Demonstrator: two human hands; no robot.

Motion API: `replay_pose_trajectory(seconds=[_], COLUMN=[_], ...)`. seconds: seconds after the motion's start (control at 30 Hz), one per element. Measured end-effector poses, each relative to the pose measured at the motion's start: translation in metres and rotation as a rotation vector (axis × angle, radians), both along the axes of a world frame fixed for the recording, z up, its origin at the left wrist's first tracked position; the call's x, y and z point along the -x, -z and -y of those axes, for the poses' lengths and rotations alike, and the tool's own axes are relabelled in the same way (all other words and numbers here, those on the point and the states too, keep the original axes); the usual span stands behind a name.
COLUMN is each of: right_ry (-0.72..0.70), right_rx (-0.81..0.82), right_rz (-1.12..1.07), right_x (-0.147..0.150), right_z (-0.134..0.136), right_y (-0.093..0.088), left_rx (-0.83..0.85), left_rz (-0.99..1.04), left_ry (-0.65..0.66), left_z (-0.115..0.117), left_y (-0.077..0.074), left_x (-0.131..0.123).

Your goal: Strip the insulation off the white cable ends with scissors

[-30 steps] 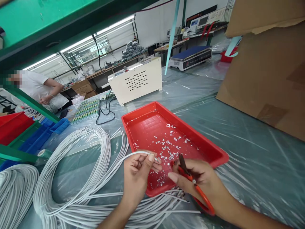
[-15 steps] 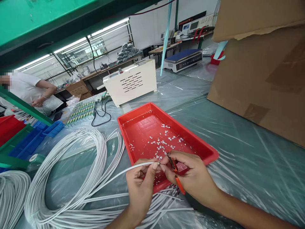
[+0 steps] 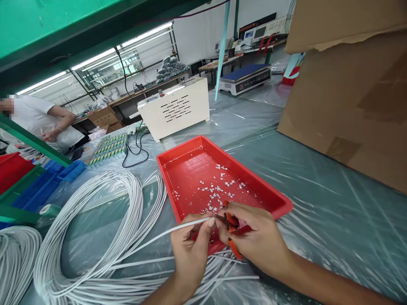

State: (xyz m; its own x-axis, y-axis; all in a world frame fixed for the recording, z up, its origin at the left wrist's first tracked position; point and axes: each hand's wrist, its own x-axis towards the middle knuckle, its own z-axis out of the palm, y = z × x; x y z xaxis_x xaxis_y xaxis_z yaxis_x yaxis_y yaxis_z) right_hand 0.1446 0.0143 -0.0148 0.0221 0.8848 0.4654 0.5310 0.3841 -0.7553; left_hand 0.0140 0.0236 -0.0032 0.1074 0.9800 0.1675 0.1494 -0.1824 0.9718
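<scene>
Between the thumb and fingers of my left hand is a white cable, pinched close to its end. My right hand is closed around small orange-handled wire cutters. Their dark jaws point left and meet the cable's tip; whether the blades are closed on it is too small to tell. Both hands are over the near end of a red tray, which has small white and shiny scraps scattered on its bottom. The held cable runs left to a large coil of white cables.
Loose cable ends lie below the hands. A cream metal box stands behind the tray, with a scale farther back. A cardboard box rises at right. Blue bins sit at left; a person in white is beyond.
The wire cutters have turned in my right hand, and their jaws now reach the cable's tip. Before, my right fingers were at the tip. My left hand has shifted slightly right.
</scene>
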Motion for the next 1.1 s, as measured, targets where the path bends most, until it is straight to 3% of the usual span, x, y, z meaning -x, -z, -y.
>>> replay_pose_trajectory(seconds=[0.43,0.57,0.73,0.9,1.03,1.1], right_ry=[-0.020,-0.060,-0.010,-0.165,-0.147,-0.108], right_rx=[-0.107,-0.139,0.015,0.178,0.203,0.176], right_rz=[0.080,0.021,-0.232,-0.448,-0.502,-0.456], right_x=[-0.002,-0.002,-0.007,-0.009,-0.009,-0.011], right_z=[0.000,0.002,0.000,-0.004,-0.006,-0.006], right_y=[0.001,0.001,-0.004,-0.006,-0.006,-0.008], left_rx=[0.051,0.175,0.281,0.362,0.378,0.247], left_rz=[0.099,0.182,0.361,0.485,0.210,-0.009], left_ry=[0.014,0.044,0.072,0.101,0.231,0.267], left_z=[-0.004,-0.007,-0.005,-0.006,-0.003,0.003], left_y=[-0.003,-0.003,-0.002,-0.002,-0.009,-0.018], left_x=[-0.003,-0.003,-0.002,-0.004,-0.003,-0.001])
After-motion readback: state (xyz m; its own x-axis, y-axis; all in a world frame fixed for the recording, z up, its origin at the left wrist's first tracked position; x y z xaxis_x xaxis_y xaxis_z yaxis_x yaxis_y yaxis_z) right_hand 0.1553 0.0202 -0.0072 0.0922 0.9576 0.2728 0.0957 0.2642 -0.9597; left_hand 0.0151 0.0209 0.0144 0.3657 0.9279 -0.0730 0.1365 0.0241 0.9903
